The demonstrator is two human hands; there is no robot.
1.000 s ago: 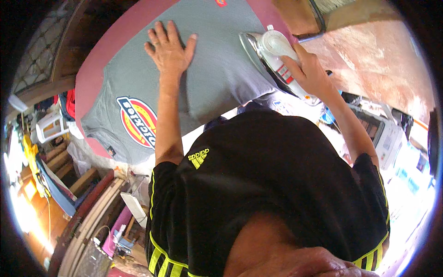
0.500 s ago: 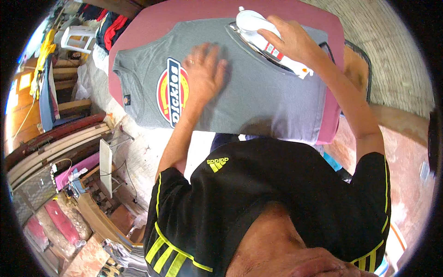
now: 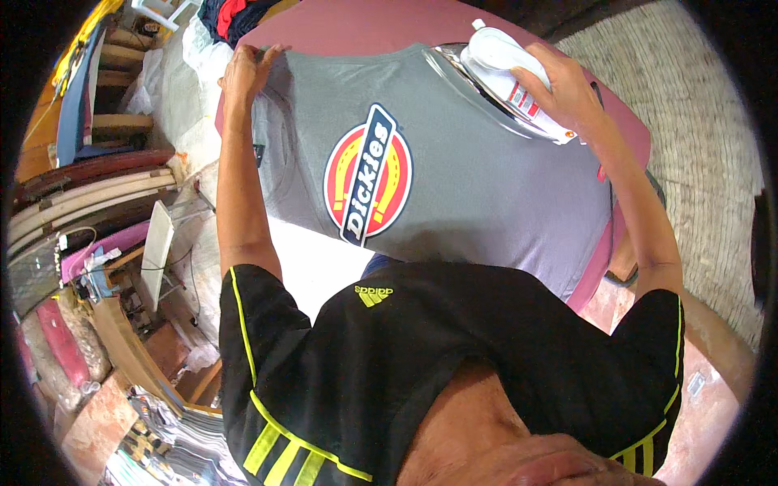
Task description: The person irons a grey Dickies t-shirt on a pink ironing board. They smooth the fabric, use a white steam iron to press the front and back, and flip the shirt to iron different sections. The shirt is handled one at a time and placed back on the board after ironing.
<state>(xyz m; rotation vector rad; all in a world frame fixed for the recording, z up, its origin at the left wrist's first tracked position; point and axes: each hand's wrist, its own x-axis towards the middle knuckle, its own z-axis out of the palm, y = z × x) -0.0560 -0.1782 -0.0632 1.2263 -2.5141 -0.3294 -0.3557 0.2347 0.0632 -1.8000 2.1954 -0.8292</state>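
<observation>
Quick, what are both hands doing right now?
Left hand: at the edge of the gray shirt; can't tell if gripping.
Right hand: closed, holding the white iron.

A grey printed shirt (image 3: pixel 470 186) is lying spread; a white iron (image 3: pixel 501 53) is sitting at the shirt's far edge.

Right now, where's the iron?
In the head view, the iron is at upper right, in the right hand, over the far edge of the grey shirt.

Left arm (image 3: pixel 243 178) extended forward; right arm (image 3: pixel 636 186) slanting inward, fingers (image 3: pixel 553 63) curled
</observation>
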